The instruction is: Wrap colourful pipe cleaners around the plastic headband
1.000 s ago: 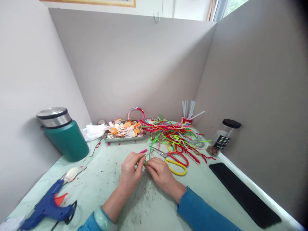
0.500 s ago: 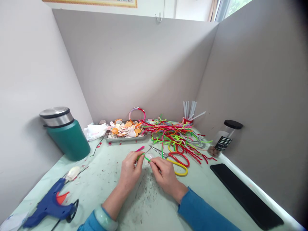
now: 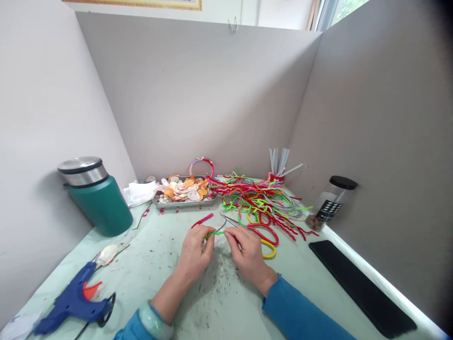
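Note:
Between my hands a short piece of green yarn (image 3: pixel 219 233) is stretched, a thin grey strand beside it. My left hand (image 3: pixel 196 250) pinches its left end, and a pink fuzzy piece (image 3: pixel 202 220) sticks out just above that hand. The other end is pinched by the fingertips of my right hand (image 3: pixel 247 255). Behind my right hand lie scissors with red and yellow handles (image 3: pixel 264 233), partly covered by it.
A tray of shells (image 3: pixel 186 204) stands at the back beside a heap of coloured yarn (image 3: pixel 262 193). On the left are a green bottle (image 3: pixel 101 203) and a blue glue gun (image 3: pixel 76 297). A jar (image 3: pixel 331 203) and a black slab (image 3: pixel 361 285) are on the right.
My right hand has shifted slightly up and right, covering more of the scissors. My left hand has moved a little right and down, and more of the pink piece shows.

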### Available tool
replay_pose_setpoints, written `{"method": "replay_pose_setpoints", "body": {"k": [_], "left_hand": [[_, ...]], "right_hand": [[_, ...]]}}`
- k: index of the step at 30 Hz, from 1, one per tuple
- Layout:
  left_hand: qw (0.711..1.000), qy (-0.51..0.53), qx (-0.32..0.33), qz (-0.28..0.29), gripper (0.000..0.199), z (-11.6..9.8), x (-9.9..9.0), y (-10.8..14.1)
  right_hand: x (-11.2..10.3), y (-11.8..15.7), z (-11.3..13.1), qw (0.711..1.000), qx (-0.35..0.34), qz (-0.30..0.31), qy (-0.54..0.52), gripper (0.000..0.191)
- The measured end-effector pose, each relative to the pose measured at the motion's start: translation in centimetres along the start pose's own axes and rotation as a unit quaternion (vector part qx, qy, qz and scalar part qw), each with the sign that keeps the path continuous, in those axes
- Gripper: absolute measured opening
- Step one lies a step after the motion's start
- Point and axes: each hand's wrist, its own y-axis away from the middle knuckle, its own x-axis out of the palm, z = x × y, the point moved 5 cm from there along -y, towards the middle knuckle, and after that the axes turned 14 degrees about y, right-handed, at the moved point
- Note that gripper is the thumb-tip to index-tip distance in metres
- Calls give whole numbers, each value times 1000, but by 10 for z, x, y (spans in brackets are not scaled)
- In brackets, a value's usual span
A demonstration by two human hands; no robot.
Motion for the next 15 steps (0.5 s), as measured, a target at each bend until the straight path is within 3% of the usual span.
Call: {"method": "replay_pose_setpoints", "body": {"k": [9,15], "left_hand": [[997,-30,63,37,8,-12,4,2],[997,-27,66,44,18,-17,6,2]], "right_hand": [[-1,-3,-3,1000,14,-13,13,13],[2,-3,-5,999,18,-5,33,14]]}}
